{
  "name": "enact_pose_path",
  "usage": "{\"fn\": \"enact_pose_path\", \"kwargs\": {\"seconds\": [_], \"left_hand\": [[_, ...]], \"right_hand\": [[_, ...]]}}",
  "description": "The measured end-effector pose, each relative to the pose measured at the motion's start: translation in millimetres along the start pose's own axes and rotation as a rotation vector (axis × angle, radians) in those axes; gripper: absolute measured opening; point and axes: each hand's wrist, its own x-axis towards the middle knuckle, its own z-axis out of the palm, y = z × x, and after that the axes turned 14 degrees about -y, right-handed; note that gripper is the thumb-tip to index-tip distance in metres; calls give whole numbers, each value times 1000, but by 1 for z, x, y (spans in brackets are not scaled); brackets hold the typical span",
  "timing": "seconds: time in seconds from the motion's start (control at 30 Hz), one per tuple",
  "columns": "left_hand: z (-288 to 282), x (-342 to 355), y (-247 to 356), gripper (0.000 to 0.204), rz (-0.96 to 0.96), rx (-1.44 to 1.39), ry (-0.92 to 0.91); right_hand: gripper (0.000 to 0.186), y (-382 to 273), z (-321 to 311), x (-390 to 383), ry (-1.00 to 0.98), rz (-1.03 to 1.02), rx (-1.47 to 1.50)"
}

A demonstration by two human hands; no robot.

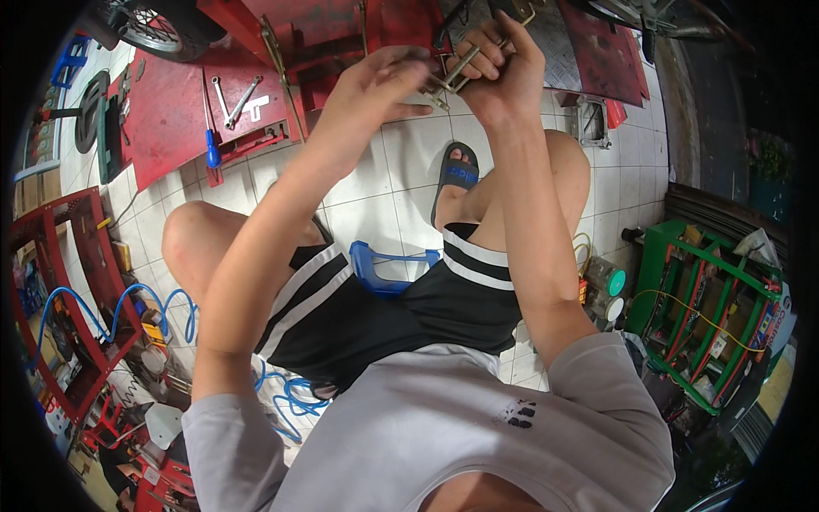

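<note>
My right hand (499, 72) is raised at the top of the view, its fingers wrapped round a slim metal rod-like part (462, 68). A thin, brass-coloured bent end (531, 16) sticks out above that hand, and the part's lower end carries short prongs. Whether this is one piece or several, I cannot tell. Close beside the lower end is my left hand (375, 85), its fingers stretched and thumb apart, slightly blurred. It seems to hold nothing; any contact with the part is unclear.
On the red work platform (166, 111) lie a blue-handled screwdriver (212, 145) and two wrenches (242, 101). A motorcycle wheel (158, 30) stands at the far left. A blue stool (388, 266) shows between my legs. A green rack (682, 316) is at right, a blue hose (94, 316) at left.
</note>
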Motion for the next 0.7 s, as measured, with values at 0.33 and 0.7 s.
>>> {"fn": "enact_pose_path", "kwargs": {"seconds": [0.33,0.7], "left_hand": [[-3,-2,1,29,-52,893,57],[-16,2,-7,25,22,761,32]], "right_hand": [[28,11,3,0,146,78,-806],[22,24,7,6,153,30,-896]]}}
